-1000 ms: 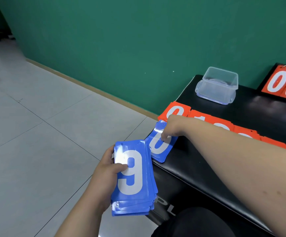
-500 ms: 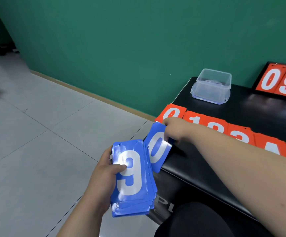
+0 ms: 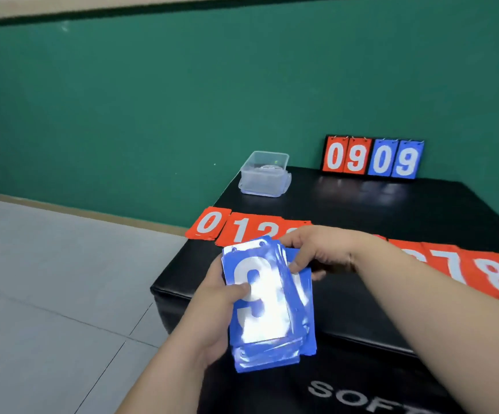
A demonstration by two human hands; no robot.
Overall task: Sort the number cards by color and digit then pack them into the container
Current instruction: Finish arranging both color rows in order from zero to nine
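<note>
My left hand (image 3: 212,309) grips a thick stack of blue number cards (image 3: 267,309), a glare-washed white 9 on top, over the near left corner of the black box (image 3: 361,204). My right hand (image 3: 317,252) pinches a blue card (image 3: 303,291) against the stack's right side, mostly tucked behind it. A row of red number cards (image 3: 242,227) runs across the box from 0 at the left to 8 at the right, its middle hidden by my right arm. The clear plastic container (image 3: 264,174) sits at the box's far left corner.
A small flip scoreboard (image 3: 373,158) reading 09 in red and 09 in blue stands against the green wall at the back of the box. Grey tiled floor (image 3: 48,294) lies to the left. The box's front face shows white lettering.
My right hand lifted the blue 0 card off the box's left edge and brought it to the right side of the stack in my left hand. The view swung right and up.
</note>
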